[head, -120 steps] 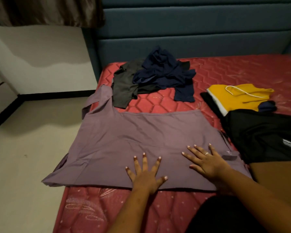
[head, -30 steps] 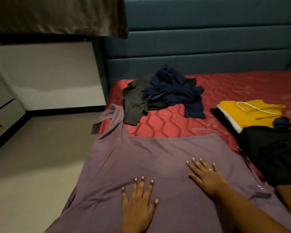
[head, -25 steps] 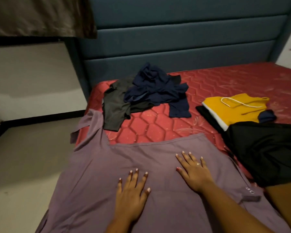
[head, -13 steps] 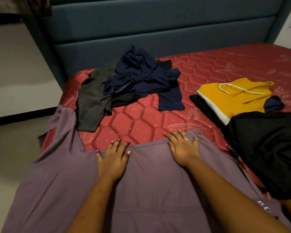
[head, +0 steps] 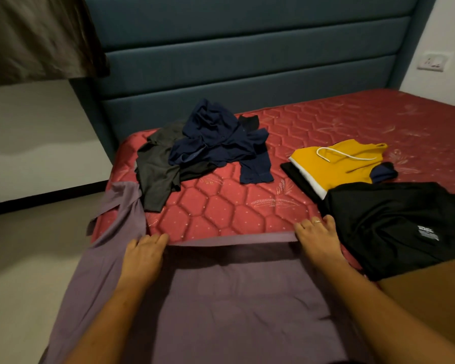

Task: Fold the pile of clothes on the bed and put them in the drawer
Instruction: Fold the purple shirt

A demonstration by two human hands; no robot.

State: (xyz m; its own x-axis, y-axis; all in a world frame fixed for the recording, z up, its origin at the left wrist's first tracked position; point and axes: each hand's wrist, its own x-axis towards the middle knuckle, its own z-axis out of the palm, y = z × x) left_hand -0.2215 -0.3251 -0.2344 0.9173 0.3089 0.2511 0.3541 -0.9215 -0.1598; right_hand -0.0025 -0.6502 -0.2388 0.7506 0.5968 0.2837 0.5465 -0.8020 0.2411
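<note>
Your left hand (head: pixel 145 254) and your right hand (head: pixel 317 239) each grip the far edge of the purple garment (head: pixel 234 298), a little lifted. It lies spread on the near part of the bed (head: pixel 221 206). The unfolded pile (head: pixel 208 145) lies behind it.

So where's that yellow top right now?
In the head view the yellow top lies on the right side of the red mattress, just behind the black garment and right of the navy pile.
</note>
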